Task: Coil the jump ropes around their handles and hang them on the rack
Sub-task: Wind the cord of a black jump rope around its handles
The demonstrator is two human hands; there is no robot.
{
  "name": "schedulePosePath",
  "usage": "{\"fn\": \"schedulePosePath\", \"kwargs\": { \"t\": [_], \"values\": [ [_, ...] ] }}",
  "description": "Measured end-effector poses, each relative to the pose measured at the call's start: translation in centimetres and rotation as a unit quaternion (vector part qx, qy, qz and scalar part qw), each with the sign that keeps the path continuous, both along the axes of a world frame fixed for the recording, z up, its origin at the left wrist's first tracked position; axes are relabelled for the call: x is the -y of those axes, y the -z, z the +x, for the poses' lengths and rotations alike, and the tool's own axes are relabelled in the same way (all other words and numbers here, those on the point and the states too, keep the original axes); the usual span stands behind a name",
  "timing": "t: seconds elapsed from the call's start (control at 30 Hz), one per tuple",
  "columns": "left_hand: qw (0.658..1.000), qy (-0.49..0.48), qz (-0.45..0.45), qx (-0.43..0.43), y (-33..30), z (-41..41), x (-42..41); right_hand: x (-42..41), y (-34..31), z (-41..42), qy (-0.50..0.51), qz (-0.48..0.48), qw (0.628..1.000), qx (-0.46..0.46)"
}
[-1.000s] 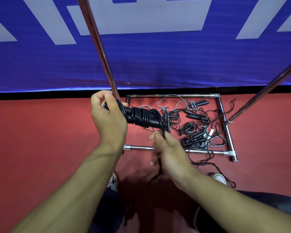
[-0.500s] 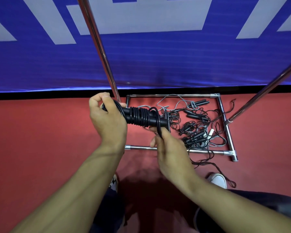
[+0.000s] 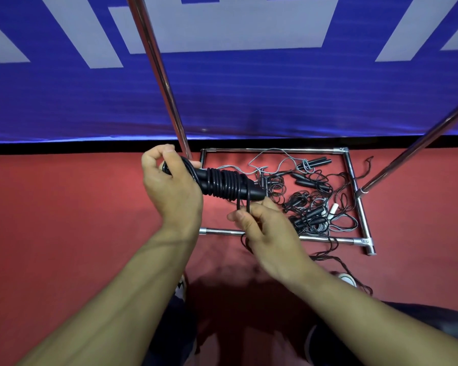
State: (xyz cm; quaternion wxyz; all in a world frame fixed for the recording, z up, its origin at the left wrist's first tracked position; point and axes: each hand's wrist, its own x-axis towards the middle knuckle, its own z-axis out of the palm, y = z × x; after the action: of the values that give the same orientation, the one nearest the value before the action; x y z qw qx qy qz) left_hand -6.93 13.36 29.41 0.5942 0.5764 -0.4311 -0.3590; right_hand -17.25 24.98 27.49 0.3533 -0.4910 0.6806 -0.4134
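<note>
Red floor (image 3: 64, 233) below a blue banner (image 3: 249, 96). Left hand (image 3: 173, 191) grips the near end of the coiled jump-rope handles (image 3: 228, 184), long axis running rightward and slightly down; right hand (image 3: 265, 231) pinches the trailing cord (image 3: 242, 203) beneath the far end.

text: none legible | banner (image 3: 222, 96): large pale shapes, cropped, unreadable | labels: none

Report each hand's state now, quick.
Left hand: closed, grips the coiled jump rope handles.
Right hand: closed, pinches the loose rope strand below the coil.
</note>
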Motion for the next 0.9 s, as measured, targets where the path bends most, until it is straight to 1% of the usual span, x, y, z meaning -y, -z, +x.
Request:
{"fn": "schedulePosePath", "kwargs": {
  "t": [0.1, 0.23, 0.3, 0.37, 0.43, 0.53, 0.57, 0.6, 0.63, 0.7, 0.77, 0.83, 0.9],
  "values": [
    [1.000, -0.012, 0.004, -0.027, -0.3, -0.1, 0.0, -0.3, -0.3, 0.6, -0.018, -0.003, 0.998, 0.054],
    [0.998, -0.027, 0.005, -0.048, -0.4, -0.1, 0.0, -0.4, -0.4, 0.9, 0.000, 0.026, 0.997, 0.067],
    [0.998, -0.028, 0.006, -0.048, -0.2, -0.2, -0.1, -0.6, -0.2, 0.9, 0.007, 0.025, 0.999, 0.046],
    [0.998, -0.029, 0.007, -0.046, -0.1, -0.3, -0.2, -0.8, 0.2, 1.1, 0.009, -0.017, 1.000, 0.015],
    [0.999, -0.023, 0.002, -0.041, -0.1, -0.3, -0.3, -0.8, 0.7, 1.1, 0.008, -0.038, 0.999, -0.010],
    [1.000, -0.013, -0.005, -0.028, 0.0, -0.5, -0.5, -0.1, 1.0, 0.1, 0.001, -0.023, 0.997, -0.068],
    [1.000, -0.013, -0.005, -0.028, 0.0, -0.6, -0.6, 0.1, 1.0, -0.1, -0.003, -0.015, 0.998, -0.067],
    [0.999, -0.014, -0.004, -0.031, 0.1, -0.7, -0.6, 0.3, 0.9, -0.3, -0.007, 0.003, 0.999, -0.041],
    [0.999, -0.016, -0.002, -0.034, 0.1, -0.8, -0.6, 0.3, 0.8, -0.2, -0.012, 0.025, 1.000, 0.007],
    [0.999, -0.019, 0.003, -0.040, 0.2, -0.9, -0.6, 0.4, 0.5, 0.2, -0.004, 0.058, 0.988, 0.145],
    [0.999, -0.015, 0.007, -0.047, 0.2, -0.9, -0.8, 0.5, 0.1, 0.3, 0.052, 0.085, 0.955, 0.279],
    [0.999, -0.003, 0.006, -0.044, -0.1, -1.2, -1.3, 0.8, -0.3, 0.2, 0.103, 0.099, 0.908, 0.395],
    [1.000, 0.003, 0.007, -0.031, -0.1, -1.5, -1.7, 1.1, -0.4, 0.0, 0.099, 0.093, 0.876, 0.464]
  ]
}}
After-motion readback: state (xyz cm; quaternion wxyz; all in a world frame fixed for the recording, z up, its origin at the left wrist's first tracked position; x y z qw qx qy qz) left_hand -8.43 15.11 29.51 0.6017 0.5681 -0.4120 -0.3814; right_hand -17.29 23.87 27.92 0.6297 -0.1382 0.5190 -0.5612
